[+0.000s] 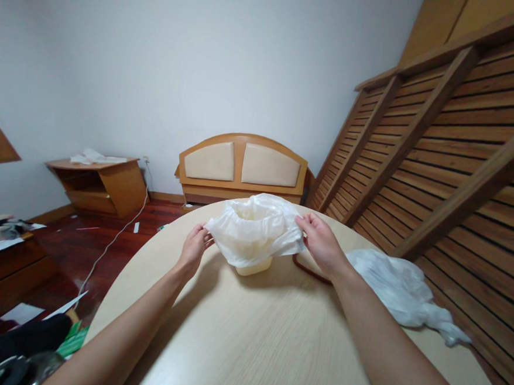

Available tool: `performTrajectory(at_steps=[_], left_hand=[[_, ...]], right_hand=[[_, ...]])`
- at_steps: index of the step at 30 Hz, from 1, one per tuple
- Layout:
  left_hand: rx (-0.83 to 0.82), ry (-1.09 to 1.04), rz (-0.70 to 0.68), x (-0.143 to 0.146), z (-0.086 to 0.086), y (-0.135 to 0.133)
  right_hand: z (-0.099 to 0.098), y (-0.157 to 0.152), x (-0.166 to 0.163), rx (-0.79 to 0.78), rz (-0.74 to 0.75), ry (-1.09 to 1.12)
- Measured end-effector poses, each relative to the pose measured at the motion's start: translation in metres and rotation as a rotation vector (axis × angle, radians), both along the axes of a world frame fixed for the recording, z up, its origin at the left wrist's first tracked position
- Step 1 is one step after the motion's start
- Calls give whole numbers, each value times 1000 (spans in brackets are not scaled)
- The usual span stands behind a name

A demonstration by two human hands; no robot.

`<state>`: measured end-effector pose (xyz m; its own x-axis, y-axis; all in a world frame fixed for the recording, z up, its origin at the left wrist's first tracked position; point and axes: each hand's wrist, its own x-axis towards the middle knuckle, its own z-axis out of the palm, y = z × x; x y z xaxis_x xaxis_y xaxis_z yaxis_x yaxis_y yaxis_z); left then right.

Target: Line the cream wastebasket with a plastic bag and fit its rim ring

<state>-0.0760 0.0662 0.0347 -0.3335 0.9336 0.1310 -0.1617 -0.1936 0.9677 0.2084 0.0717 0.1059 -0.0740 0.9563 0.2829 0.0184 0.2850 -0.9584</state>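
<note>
A thin white plastic bag [254, 236] is draped over a pale yellow container [254, 268] on the round table. The bag's mouth lies inside the container's opening, and its skirt hangs outside around the walls. Only the lower part of the container shows below the plastic. My left hand [195, 248] pinches the bag's left edge between thumb and fingers. On the other side, my right hand [319, 241] grips the bag's right edge, pulling it outward. A brown-rimmed flat object [311, 268] lies partly hidden behind my right forearm.
Right of my right arm, a knotted white plastic bag [395, 287] rests on the round table [237, 343]. Slatted wooden panels [440, 152] lean beyond it. A headboard [242, 162] stands against the wall. At left are a wooden cabinet [120, 189] and a white cable [111, 242].
</note>
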Motion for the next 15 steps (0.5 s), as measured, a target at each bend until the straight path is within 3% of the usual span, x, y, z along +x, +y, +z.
performTrajectory(at_steps=[7,15], left_hand=[[313,-125,-58,9,16,-13],[444,245,90,16,21,-29]], right_hand=[[13,-18,-12,244,168,-15],[8,-38,-25,405,411,-105]])
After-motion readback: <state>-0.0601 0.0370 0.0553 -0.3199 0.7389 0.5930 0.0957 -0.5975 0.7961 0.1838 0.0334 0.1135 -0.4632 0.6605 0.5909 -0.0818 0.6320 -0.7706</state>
